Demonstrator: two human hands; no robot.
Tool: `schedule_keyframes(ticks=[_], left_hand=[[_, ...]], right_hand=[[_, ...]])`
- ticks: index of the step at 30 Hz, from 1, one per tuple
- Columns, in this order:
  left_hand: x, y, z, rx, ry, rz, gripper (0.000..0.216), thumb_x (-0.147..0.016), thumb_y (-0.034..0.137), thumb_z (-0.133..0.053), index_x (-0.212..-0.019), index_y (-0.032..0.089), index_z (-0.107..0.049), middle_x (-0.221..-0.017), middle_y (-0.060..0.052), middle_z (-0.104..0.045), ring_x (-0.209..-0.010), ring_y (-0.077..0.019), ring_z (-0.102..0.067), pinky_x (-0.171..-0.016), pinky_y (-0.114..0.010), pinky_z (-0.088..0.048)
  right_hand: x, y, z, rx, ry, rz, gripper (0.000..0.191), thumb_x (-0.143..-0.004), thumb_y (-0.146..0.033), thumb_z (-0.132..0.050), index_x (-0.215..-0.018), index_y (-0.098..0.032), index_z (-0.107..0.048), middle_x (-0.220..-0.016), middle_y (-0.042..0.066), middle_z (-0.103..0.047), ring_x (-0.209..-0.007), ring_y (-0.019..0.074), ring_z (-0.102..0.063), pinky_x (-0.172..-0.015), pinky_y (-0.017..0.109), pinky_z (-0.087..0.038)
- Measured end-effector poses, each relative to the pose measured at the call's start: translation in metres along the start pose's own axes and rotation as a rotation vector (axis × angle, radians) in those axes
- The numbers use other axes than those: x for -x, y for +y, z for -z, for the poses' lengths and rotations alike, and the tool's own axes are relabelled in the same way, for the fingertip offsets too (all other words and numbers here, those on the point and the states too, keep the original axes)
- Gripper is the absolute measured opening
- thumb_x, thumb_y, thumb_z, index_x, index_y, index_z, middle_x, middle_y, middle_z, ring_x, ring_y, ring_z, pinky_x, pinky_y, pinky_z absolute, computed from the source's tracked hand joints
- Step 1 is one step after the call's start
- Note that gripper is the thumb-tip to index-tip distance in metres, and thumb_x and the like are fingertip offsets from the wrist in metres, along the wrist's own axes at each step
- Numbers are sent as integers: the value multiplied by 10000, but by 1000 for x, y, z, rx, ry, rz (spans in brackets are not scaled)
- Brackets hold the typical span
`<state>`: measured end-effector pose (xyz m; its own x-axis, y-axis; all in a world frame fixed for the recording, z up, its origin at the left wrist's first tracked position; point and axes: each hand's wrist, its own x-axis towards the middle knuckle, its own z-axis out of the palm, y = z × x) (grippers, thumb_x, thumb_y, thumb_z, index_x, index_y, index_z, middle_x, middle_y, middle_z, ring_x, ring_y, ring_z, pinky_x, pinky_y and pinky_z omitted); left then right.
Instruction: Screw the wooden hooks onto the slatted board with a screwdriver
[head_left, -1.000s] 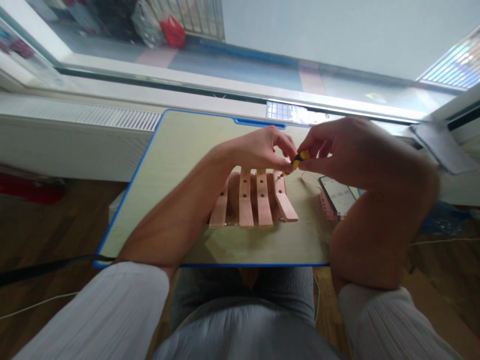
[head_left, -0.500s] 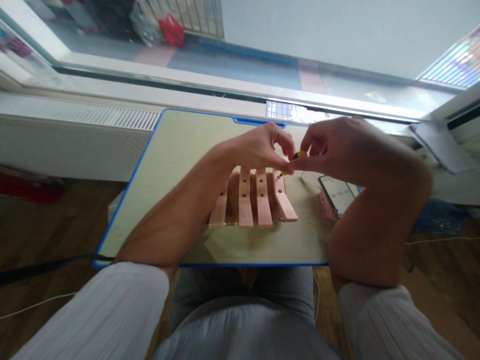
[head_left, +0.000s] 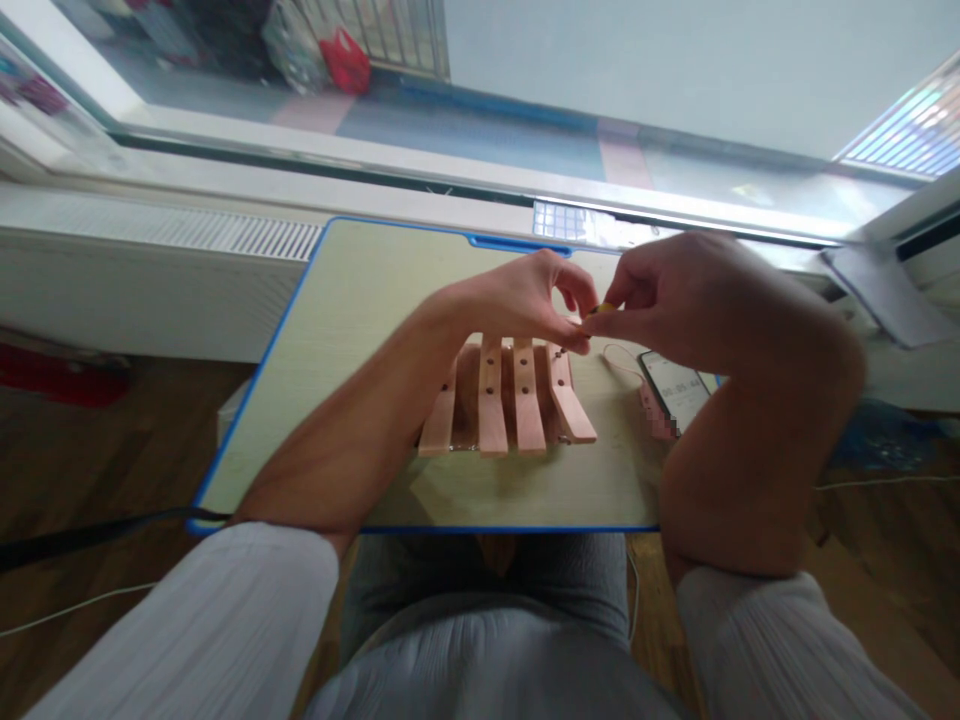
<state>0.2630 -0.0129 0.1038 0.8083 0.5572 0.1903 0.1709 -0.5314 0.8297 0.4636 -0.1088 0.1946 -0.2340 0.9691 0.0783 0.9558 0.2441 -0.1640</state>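
Note:
A set of pale wooden slats (head_left: 510, 400) lies fanned out on a small blue-edged table (head_left: 352, 300). My left hand (head_left: 517, 300) rests on the far ends of the slats, fingers pinched together over the rightmost slat. My right hand (head_left: 675, 295) meets it from the right, closed on a small yellow-and-black screwdriver (head_left: 600, 310). Only a sliver of the tool's yellow handle shows between my fingers. Its tip is hidden where both hands touch.
A phone (head_left: 675, 390) with a lit screen lies at the table's right, a thin pinkish cord (head_left: 619, 355) beside it. A white vented ledge (head_left: 187, 235) and a window run behind the table. Wooden floor lies on both sides.
My right hand's fingers have closed further over the screwdriver, so less of its yellow handle shows. Both hands stay at the same spot on the rightmost slat.

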Motion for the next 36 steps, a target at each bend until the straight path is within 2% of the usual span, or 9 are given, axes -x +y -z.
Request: schedule_keyframes(ticks=[5,8,12,15,19,24,29,32,36], left_hand=[[-1,-4,-1,15,11,-24,256,-731,327,-938,-920,175,-856,-926,-26,-809,-951,-202,-723,-907,-343,-542],[0,-3,0,44,1,-26,242,-742,332,-940,-898,166,-860,-942,-42,-817,-920,-191,-706,-897,-346,-535],[0,-2,3,71,-22,-55,181,-765,317,-913,-891,189,-886,-1011,-52,-832,-978,-204,-730,-966,-364,-541],[0,-1,3,87,-65,-67,172,-784,325,-886,-906,206,-904,-1032,-56,-836,-989,-215,-746,-949,-365,-555],[0,-1,2,59,-61,-55,199,-771,326,-871,-932,216,-911,-1040,-54,-845,-992,-220,-751,-922,-363,-552],[0,0,0,27,-16,-24,285,-726,318,-905,-982,198,-881,-978,-33,-842,-984,-212,-742,-911,-345,-538],[0,1,1,35,0,-21,231,-741,341,-924,-885,175,-851,-934,-40,-834,-929,-190,-706,-884,-329,-518],[2,1,3,37,3,-29,224,-745,346,-923,-889,186,-861,-975,-40,-842,-917,-184,-696,-901,-342,-511],[2,1,5,39,-19,-48,199,-768,332,-902,-911,195,-884,-1021,-44,-849,-942,-189,-704,-916,-353,-505]], right_hand=[[-4,2,-5,-35,31,-22,337,-863,-483,-885,-675,-249,-732,-559,1,-545,-634,177,-519,-630,368,-358],[-1,4,-3,-42,7,12,281,-855,-503,-896,-799,-246,-799,-672,13,-658,-677,188,-575,-658,375,-394],[3,5,2,-93,-17,115,233,-824,-334,-872,-1045,-261,-876,-791,7,-747,-717,206,-652,-694,385,-448],[3,6,1,-58,-26,107,165,-819,-280,-848,-981,-268,-879,-777,19,-741,-706,221,-652,-704,407,-474],[2,5,-1,-75,-37,53,115,-817,-350,-894,-888,-277,-840,-768,39,-720,-737,249,-652,-722,428,-506],[0,2,-2,2,-10,-2,264,-808,-485,-915,-773,-263,-776,-695,23,-673,-673,214,-579,-663,404,-416],[-2,4,-4,-37,22,-17,339,-786,-500,-944,-671,-259,-736,-585,6,-602,-624,186,-550,-628,380,-390],[-1,8,-4,-68,7,32,274,-806,-520,-927,-817,-268,-820,-670,14,-690,-640,200,-606,-621,383,-420],[1,11,-1,-55,-21,109,176,-812,-385,-905,-962,-298,-871,-786,32,-769,-683,237,-662,-634,419,-480]])
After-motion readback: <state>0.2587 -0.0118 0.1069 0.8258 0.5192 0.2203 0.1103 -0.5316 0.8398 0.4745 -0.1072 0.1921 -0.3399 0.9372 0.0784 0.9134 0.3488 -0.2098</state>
